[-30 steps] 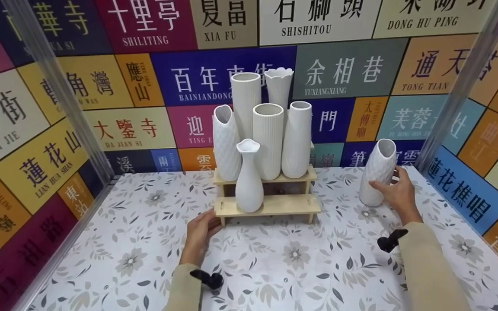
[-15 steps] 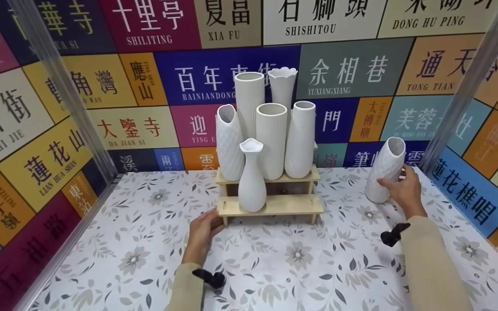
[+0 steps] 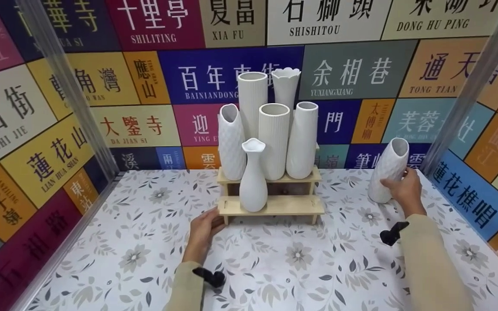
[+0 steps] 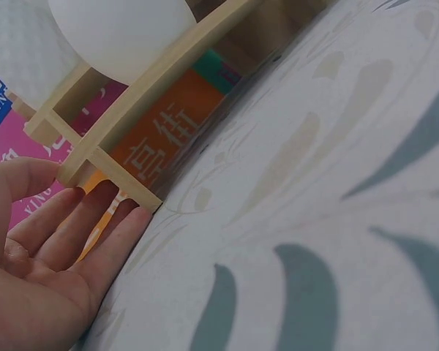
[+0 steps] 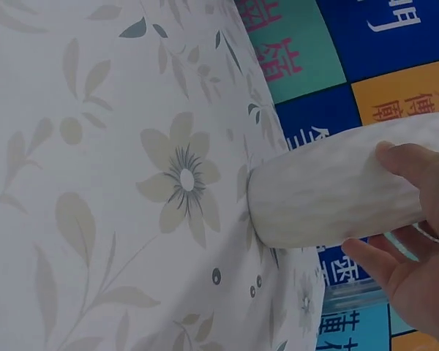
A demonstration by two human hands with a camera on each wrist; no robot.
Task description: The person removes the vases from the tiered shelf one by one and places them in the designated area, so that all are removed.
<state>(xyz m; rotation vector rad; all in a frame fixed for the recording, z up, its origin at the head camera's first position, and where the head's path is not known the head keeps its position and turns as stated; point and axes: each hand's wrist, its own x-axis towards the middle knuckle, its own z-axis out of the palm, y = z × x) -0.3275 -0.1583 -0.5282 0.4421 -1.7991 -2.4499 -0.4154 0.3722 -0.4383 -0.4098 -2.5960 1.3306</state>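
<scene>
My right hand [image 3: 407,192] grips a white vase [image 3: 388,168] with a diamond-textured side and slanted mouth, thumb on one side and fingers round the other. Its base meets the tablecloth in the right wrist view, and the vase [image 5: 314,197] leans slightly right in the head view. My left hand [image 3: 203,229] holds the left end of a stepped wooden stand [image 3: 292,206], thumb at the board's end and fingertips by its leg [image 4: 124,179]. A narrow-necked vase [image 3: 253,185] stands on the lowest step. Behind it are a textured vase [image 3: 231,149], ribbed vase [image 3: 275,147] and smooth vase [image 3: 304,147].
On the stand's back level rise a tall ribbed cylinder vase [image 3: 251,103] and a scallop-rimmed vase [image 3: 286,86]. A floral cloth [image 3: 257,268] covers the table. Sign-patterned panels [image 3: 348,71] wall in the back and both sides.
The textured vase in my right hand has shifted slightly right and away. The head view has swung a little. My left hand stays at the stand.
</scene>
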